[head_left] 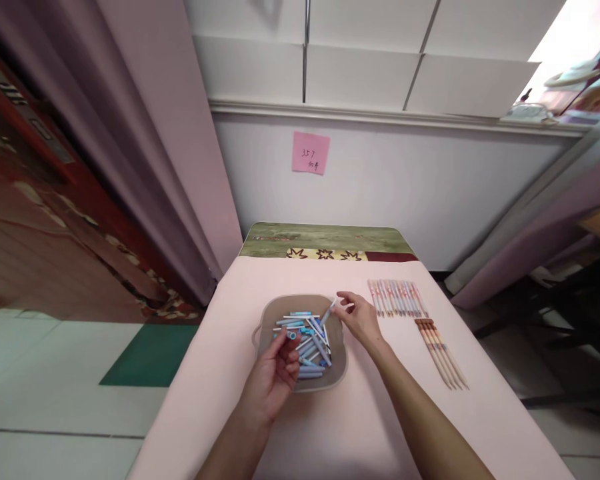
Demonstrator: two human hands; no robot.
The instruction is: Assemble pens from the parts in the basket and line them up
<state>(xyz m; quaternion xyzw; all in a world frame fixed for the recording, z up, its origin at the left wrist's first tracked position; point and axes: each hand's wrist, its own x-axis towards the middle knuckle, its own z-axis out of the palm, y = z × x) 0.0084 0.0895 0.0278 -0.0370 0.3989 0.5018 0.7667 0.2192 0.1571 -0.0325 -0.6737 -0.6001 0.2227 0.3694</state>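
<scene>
A shallow beige tray sits mid-table on a pale pink cloth, holding several blue and white pen parts. My left hand hovers over the tray's near left side, fingers curled around a small blue-tipped pen piece. My right hand is at the tray's right rim, pinching a thin white pen part that angles up over the tray.
A row of several assembled pens lies at the right rear of the table, and another group of brown-capped pens lies nearer. A pink sticky note hangs on the wall. Curtains hang left.
</scene>
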